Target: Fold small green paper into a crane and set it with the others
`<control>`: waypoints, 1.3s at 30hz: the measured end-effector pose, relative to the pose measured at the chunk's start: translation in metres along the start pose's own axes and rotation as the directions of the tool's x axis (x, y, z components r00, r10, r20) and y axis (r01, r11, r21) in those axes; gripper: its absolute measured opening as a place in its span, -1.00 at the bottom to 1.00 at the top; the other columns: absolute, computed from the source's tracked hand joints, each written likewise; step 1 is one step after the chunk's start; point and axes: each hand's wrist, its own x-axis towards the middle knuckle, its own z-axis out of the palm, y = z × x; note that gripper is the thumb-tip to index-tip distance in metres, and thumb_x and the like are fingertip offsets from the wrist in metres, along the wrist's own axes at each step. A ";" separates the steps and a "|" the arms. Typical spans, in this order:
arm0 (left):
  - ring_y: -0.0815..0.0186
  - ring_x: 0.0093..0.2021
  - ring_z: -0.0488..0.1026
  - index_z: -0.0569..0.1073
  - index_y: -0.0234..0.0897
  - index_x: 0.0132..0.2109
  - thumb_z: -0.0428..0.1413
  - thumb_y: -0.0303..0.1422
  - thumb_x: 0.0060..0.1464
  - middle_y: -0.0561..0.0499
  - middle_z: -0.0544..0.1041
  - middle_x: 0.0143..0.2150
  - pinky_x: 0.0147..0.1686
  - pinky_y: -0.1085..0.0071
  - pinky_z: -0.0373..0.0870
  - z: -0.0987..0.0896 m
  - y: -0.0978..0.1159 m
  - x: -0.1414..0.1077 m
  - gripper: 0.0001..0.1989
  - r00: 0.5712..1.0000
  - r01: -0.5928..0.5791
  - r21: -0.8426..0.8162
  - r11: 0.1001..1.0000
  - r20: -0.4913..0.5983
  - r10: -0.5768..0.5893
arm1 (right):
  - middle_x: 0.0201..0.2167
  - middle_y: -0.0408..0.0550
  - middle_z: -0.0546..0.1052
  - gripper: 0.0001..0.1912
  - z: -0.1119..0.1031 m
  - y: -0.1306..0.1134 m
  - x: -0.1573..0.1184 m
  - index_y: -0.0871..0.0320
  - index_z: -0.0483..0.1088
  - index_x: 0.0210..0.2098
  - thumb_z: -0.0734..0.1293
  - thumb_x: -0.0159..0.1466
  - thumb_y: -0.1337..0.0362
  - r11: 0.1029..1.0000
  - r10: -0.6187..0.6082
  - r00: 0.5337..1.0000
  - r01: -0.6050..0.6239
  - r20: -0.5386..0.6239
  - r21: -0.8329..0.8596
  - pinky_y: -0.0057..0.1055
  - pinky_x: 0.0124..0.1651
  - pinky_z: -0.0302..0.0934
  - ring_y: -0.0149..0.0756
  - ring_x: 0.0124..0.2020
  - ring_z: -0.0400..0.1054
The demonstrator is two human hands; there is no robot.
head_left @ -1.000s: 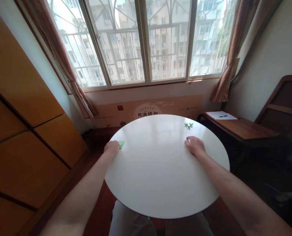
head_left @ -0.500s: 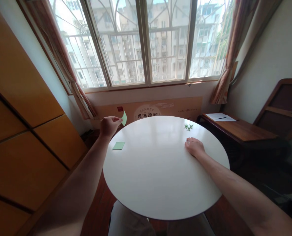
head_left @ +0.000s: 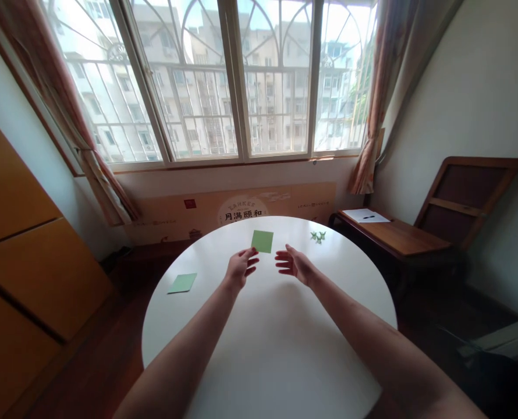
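A square sheet of green paper (head_left: 263, 241) is pinched at its lower left corner by my left hand (head_left: 240, 266), held up over the far middle of the white table. My right hand (head_left: 297, 265) faces it from the right, fingers apart and nothing in them, a short gap away from the sheet. On the left side of the round table (head_left: 259, 343) lies a stack of pale green paper squares (head_left: 183, 283). Several small green folded paper pieces (head_left: 318, 236) sit together near the far right edge.
To the right stands a wooden side table (head_left: 411, 235) bearing a white sheet (head_left: 366, 216) with a dark pen on it. A wooden chair back (head_left: 464, 195) leans behind it. Beyond the table, a printed cardboard box (head_left: 163, 218) rests under the window.
My left hand has carried the green sheet from the table's left edge to the middle. My right hand has lifted, moved left and spread its fingers. The view has shifted.
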 end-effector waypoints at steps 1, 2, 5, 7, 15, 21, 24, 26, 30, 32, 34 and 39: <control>0.13 0.00 0.50 0.42 -0.30 0.15 0.14 -0.25 0.29 -0.15 0.48 0.12 -0.04 0.09 0.52 0.002 -0.010 0.002 -0.64 1.000 0.028 -0.018 0.999 0.001 -0.028 | -0.04 0.12 0.56 -0.56 0.004 0.003 -0.002 0.24 0.44 0.02 0.17 0.47 0.00 0.998 0.012 1.000 -0.013 0.017 0.056 -0.22 -0.12 0.45 -0.21 -0.15 0.52; 0.13 0.00 0.51 0.42 -0.30 0.15 0.14 -0.25 0.29 -0.15 0.48 0.12 -0.04 0.09 0.52 0.002 -0.019 0.003 -0.65 0.999 0.050 -0.034 0.998 0.007 -0.050 | -0.04 0.16 0.56 -0.50 0.006 0.007 -0.004 0.24 0.46 -0.03 0.13 0.47 -0.05 0.994 0.026 0.999 -0.029 0.032 0.102 -0.26 -0.15 0.45 -0.22 -0.17 0.53; 0.15 -0.02 0.51 0.43 -0.31 0.13 0.14 -0.25 0.30 -0.14 0.49 0.09 -0.06 0.11 0.52 0.000 -0.037 0.004 -0.66 0.995 0.093 -0.063 0.994 0.027 -0.092 | -0.02 0.12 0.57 -0.60 0.010 0.016 -0.010 0.16 0.49 -0.06 0.32 0.35 -0.05 0.979 0.049 0.997 -0.060 0.064 0.193 -0.34 -0.25 0.43 -0.23 -0.22 0.54; 0.19 -0.09 0.53 0.46 -0.33 0.06 0.14 -0.25 0.29 -0.12 0.52 0.02 -0.11 0.16 0.53 -0.001 -0.041 0.002 -0.70 0.994 0.097 -0.073 0.993 0.053 -0.093 | -0.13 0.11 0.60 -0.60 0.011 0.019 -0.012 0.17 0.52 -0.14 0.41 0.26 -0.04 0.972 0.062 0.995 -0.078 0.077 0.223 -0.37 -0.34 0.40 -0.24 -0.32 0.53; 0.22 -0.31 0.53 0.60 -0.31 -0.27 0.34 -0.07 -0.14 -0.09 0.57 -0.38 -0.48 0.47 0.33 0.003 -0.038 -0.009 -0.61 0.996 0.024 -0.150 0.988 0.085 -0.011 | -0.24 0.12 0.59 -0.55 0.020 0.017 -0.014 0.20 0.52 -0.19 0.40 0.23 -0.10 0.908 0.057 0.994 -0.091 0.096 0.408 -0.29 -0.30 0.44 -0.23 -0.34 0.51; 0.21 -0.35 0.50 0.61 -0.33 -0.33 0.37 -0.07 -0.22 -0.13 0.57 -0.39 -0.54 0.47 0.32 0.006 -0.038 -0.010 -0.59 0.992 0.019 -0.122 0.992 0.123 -0.004 | -0.28 0.07 0.59 -0.52 0.016 0.017 -0.015 0.19 0.56 -0.19 0.52 0.09 -0.06 0.902 0.001 1.000 -0.012 0.027 0.431 -0.39 -0.41 0.37 -0.22 -0.32 0.47; 0.19 -0.31 0.51 0.61 -0.33 -0.30 0.31 0.00 -0.14 -0.16 0.59 -0.32 -0.53 0.45 0.34 0.004 -0.036 -0.008 -0.55 0.993 -0.001 -0.121 0.993 0.113 0.015 | -0.34 0.06 0.58 -0.52 0.013 0.019 -0.013 0.22 0.57 -0.24 0.54 0.06 -0.06 0.920 -0.007 1.000 0.007 -0.003 0.391 -0.41 -0.47 0.32 -0.24 -0.37 0.44; 0.18 -0.29 0.51 0.62 -0.32 -0.27 0.28 0.01 -0.11 -0.18 0.60 -0.28 -0.51 0.45 0.34 0.001 -0.034 -0.006 -0.54 0.994 -0.011 -0.124 0.992 0.107 0.025 | -0.37 0.06 0.57 -0.54 0.013 0.020 -0.013 0.23 0.58 -0.27 0.54 0.05 -0.04 0.932 -0.005 1.000 0.003 0.003 0.363 -0.42 -0.50 0.29 -0.25 -0.40 0.43; 0.22 -0.35 0.50 0.64 -0.33 -0.28 0.33 -0.06 -0.16 -0.18 0.61 -0.31 -0.53 0.47 0.32 -0.004 -0.030 -0.003 -0.58 0.989 0.003 -0.133 0.991 0.148 0.017 | -0.39 0.06 0.57 -0.56 0.013 0.021 -0.014 0.24 0.58 -0.28 0.53 0.04 -0.01 0.946 0.002 0.999 -0.013 0.032 0.323 -0.43 -0.52 0.26 -0.24 -0.40 0.42; 0.26 -0.41 0.48 0.64 -0.33 -0.30 0.36 -0.08 -0.18 -0.18 0.61 -0.34 -0.55 0.47 0.31 -0.006 -0.029 -0.002 -0.60 0.984 0.021 -0.144 0.989 0.178 0.005 | -0.39 0.05 0.56 -0.57 0.013 0.021 -0.015 0.23 0.58 -0.28 0.53 0.05 -0.01 0.950 0.011 0.999 -0.021 0.033 0.312 -0.44 -0.53 0.26 -0.25 -0.40 0.41; 0.27 -0.43 0.47 0.63 -0.34 -0.30 0.37 -0.10 -0.20 -0.17 0.61 -0.35 -0.56 0.47 0.31 -0.007 -0.030 -0.002 -0.60 0.980 0.032 -0.158 0.987 0.201 0.001 | -0.40 0.03 0.55 -0.58 0.014 0.021 -0.016 0.22 0.57 -0.29 0.53 0.04 0.00 0.952 0.020 0.999 -0.029 0.032 0.306 -0.45 -0.54 0.25 -0.26 -0.41 0.40; 0.29 -0.44 0.45 0.62 -0.35 -0.27 0.40 -0.13 -0.24 -0.11 0.57 -0.41 -0.58 0.48 0.30 -0.008 -0.033 -0.002 -0.58 0.974 0.039 -0.190 0.981 0.224 0.005 | -0.41 0.03 0.54 -0.57 0.017 0.017 -0.020 0.23 0.56 -0.31 0.54 0.02 -0.01 0.954 0.023 0.999 -0.036 0.046 0.297 -0.46 -0.56 0.23 -0.28 -0.43 0.38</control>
